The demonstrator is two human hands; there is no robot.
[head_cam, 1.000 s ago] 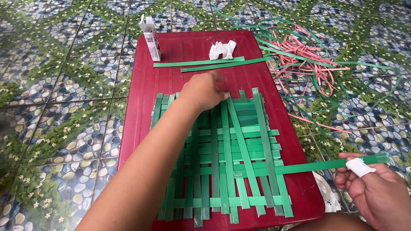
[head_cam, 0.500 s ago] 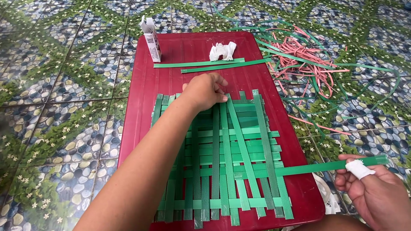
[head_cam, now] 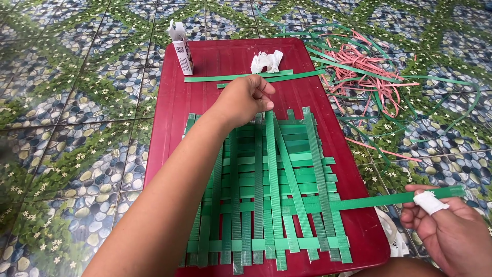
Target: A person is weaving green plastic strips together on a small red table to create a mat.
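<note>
On the red tray (head_cam: 174, 118), laid over the patterned tile floor (head_cam: 77, 128): a woven mat of green strips (head_cam: 259, 177), filling the tray's middle and near half, its uprights running from near edge to far edge and its cross strips from left edge to right.

At the mat's far end: left hand (head_cam: 245, 100), arm reaching up across the mat's left half, fingers curled shut and pinching the top of one upright strip (head_cam: 270, 169) close to the mat's centre line. Neighbouring uprights just beside it, some slanting toward the near right corner.

Off the tray's right edge, near its near right corner: right hand (head_cam: 451, 233), one finger wrapped in a white bandage (head_cam: 429, 201), closed lightly on the free end of a long cross strip (head_cam: 379, 199). Long axis of that strip left to right, tilted up a little toward the right, threaded into the mat low down and sticking out well past the right edge. Right hand plainly the nearer to it; left hand well apart, up at the far end.

Open red surface between the mat and the far edge, shared by two loose green strips (head_cam: 238, 77) lying crosswise, a crumpled white tissue (head_cam: 266, 60) and, at the far left corner, a small upright carton (head_cam: 182, 48). Beyond the right edge, on the floor, a tangle of pink and green strips (head_cam: 369, 61), well apart from both hands.
</note>
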